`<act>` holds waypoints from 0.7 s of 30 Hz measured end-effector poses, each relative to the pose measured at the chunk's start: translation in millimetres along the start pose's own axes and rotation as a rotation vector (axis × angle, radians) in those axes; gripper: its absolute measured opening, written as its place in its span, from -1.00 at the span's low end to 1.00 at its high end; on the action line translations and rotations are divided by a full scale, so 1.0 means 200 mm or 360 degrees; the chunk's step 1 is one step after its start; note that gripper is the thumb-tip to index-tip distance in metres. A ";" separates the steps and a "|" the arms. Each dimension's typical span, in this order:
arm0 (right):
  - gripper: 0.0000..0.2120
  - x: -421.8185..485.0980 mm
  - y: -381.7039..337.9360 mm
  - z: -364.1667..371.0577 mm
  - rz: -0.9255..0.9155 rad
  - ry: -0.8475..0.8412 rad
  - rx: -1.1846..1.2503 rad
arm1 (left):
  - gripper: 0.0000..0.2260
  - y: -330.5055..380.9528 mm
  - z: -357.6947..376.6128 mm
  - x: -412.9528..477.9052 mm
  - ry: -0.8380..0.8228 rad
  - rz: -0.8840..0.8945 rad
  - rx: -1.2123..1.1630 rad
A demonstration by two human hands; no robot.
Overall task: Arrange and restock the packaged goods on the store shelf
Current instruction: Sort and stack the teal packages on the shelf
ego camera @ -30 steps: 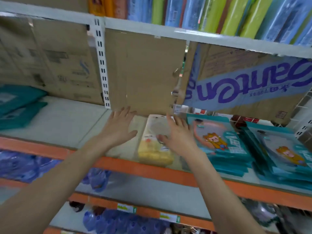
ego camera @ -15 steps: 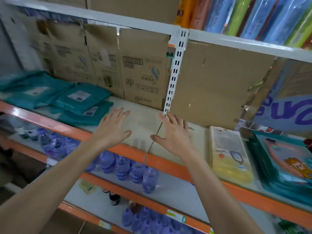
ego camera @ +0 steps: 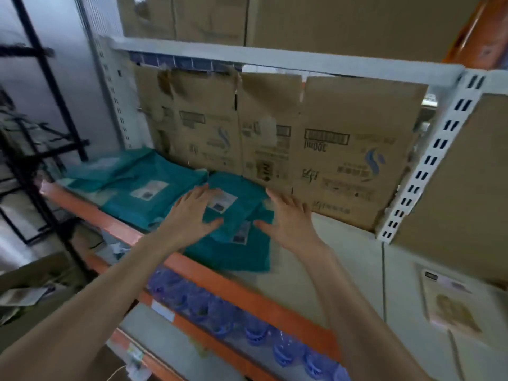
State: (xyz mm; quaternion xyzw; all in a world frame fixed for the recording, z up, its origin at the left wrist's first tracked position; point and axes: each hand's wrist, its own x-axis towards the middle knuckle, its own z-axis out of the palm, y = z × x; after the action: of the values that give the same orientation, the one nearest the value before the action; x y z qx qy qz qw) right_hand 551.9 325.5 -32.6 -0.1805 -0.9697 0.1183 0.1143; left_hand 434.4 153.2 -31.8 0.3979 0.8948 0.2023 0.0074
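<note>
You are holding both hands open over the teal packets [ego camera: 236, 251].
Your left hand [ego camera: 192, 213] is lying flat with straight, spread fingers over the top packet's white label, gripping nothing. Your right hand [ego camera: 288, 218] is hovering just beside it, fingers splayed, also holding nothing; whether either palm is touching the plastic is unclear. The packets are lying in overlapping stacks at the left end of the orange-edged shelf [ego camera: 242, 292], against the cardboard backing [ego camera: 343, 160].

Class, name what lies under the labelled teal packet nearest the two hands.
A second teal packet lies under the top packet, its white label half showing, on the grey shelf. Anything beneath them is covered.
</note>
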 end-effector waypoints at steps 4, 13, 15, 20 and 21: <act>-0.27 0.21 -0.12 0.10 0.0003 -0.0136 0.0007 | -0.21 -0.21 -0.05 0.12 -0.0112 -0.0044 -0.0266; -0.27 0.57 -0.22 0.29 0.0269 -0.0251 0.0137 | -0.37 -0.65 -0.10 0.52 -0.0357 0.0095 -0.0231; -0.28 0.66 -0.22 0.32 0.0345 -0.0333 0.0283 | -0.39 -0.73 -0.12 0.62 -0.0462 0.0164 -0.0315; -0.24 0.86 -0.18 0.34 0.0677 -0.0451 0.0421 | -0.39 -0.97 -0.18 0.90 -0.0816 0.0218 -0.0401; -0.21 0.89 -0.17 0.35 0.0734 -0.0488 0.0437 | -0.43 -1.00 -0.18 0.94 -0.0883 0.0248 -0.0448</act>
State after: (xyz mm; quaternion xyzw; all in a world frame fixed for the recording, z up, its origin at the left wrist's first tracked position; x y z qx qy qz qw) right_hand 360.9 349.3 -57.2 -0.3588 -0.8840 0.2970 -0.0399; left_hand 157.1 155.0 -44.4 0.5003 0.7887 0.2080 0.2905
